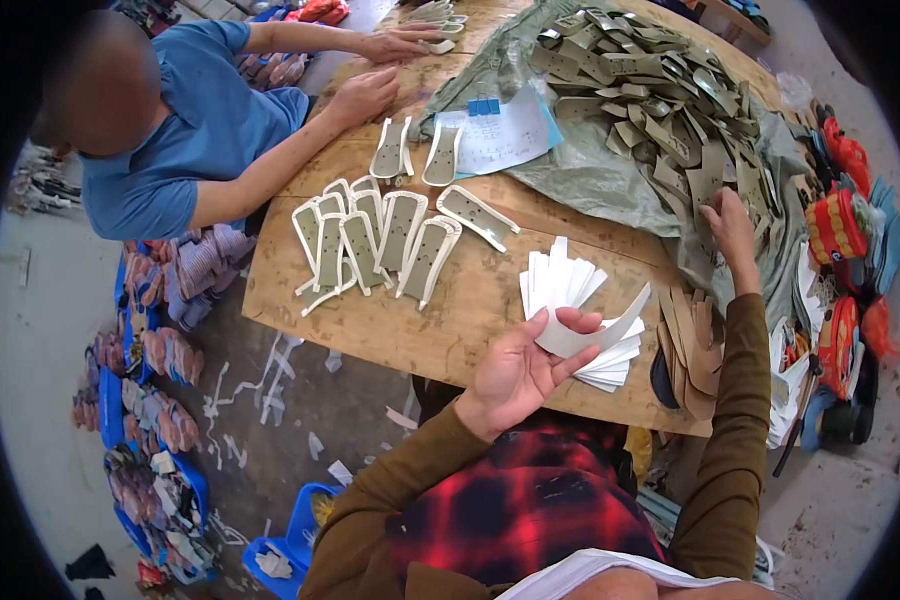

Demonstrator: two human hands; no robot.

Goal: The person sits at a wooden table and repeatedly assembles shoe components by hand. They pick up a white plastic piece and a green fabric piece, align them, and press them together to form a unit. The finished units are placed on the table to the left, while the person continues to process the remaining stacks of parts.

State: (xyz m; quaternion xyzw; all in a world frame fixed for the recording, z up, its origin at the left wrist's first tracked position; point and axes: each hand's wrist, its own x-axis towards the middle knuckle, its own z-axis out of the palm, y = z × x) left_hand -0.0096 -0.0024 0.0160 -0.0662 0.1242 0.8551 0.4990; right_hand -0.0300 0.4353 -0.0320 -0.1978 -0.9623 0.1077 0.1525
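Observation:
My left hand (515, 375), palm up over the near table edge, holds a curved white strip (610, 332) between thumb and fingers. Under and beside it lies a fanned stack of white strips (560, 275). At the right, my right hand (732, 228) reaches to the edge of a large heap of olive-green curved pieces (660, 90) with small holes. Its thumb and fingers are closed on one olive-green piece (706, 180). Left of the white strips, several olive-green pieces with white edging (400, 225) lie in an overlapping group.
The heap rests on a grey-green sheet (570, 185) on the wooden table (310, 290). A written paper (510, 130) lies beside it. Brown flat pieces (695, 350) sit at the right edge. A person in blue (200, 110) works across at left. Blue crates (110, 410) stand on the floor.

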